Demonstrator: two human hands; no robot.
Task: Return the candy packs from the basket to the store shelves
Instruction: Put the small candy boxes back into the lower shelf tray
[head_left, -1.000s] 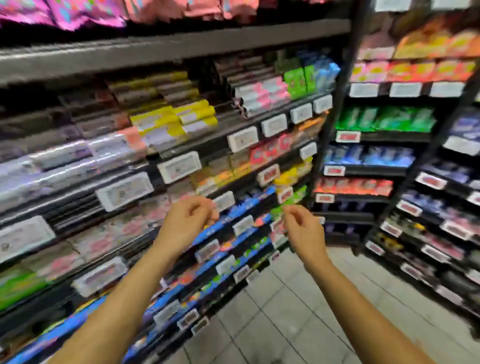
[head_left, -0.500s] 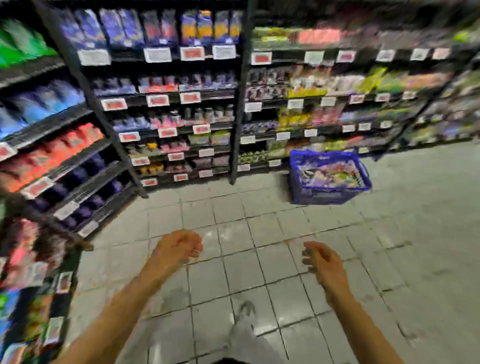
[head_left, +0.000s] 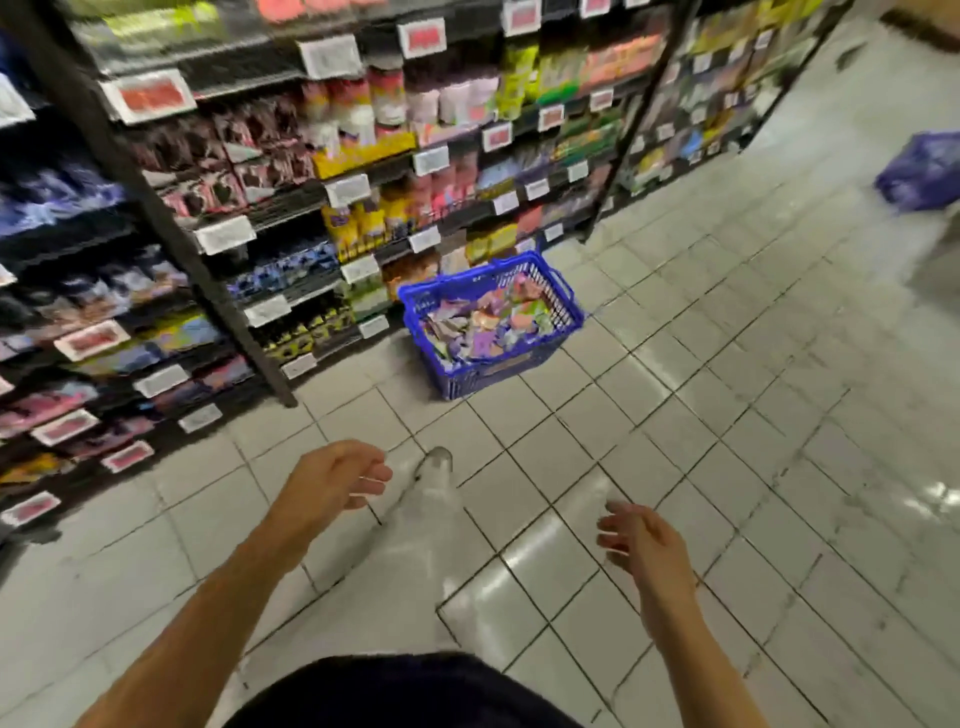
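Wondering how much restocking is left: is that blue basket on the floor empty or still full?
Still well filled: the blue basket holds a heap of colourful candy packs.

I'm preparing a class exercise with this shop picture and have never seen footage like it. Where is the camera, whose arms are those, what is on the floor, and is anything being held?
The camera sits on a person's head, looking forward and down, so the two bare arms are the wearer's own. The left hand and the right hand hang loosely curled and hold nothing. Ahead, a blue basket stands on the tiled floor beside the store shelves, filled with mixed colourful candy packs. One light trouser leg and shoe step towards it. The picture is blurred, so labels cannot be read.
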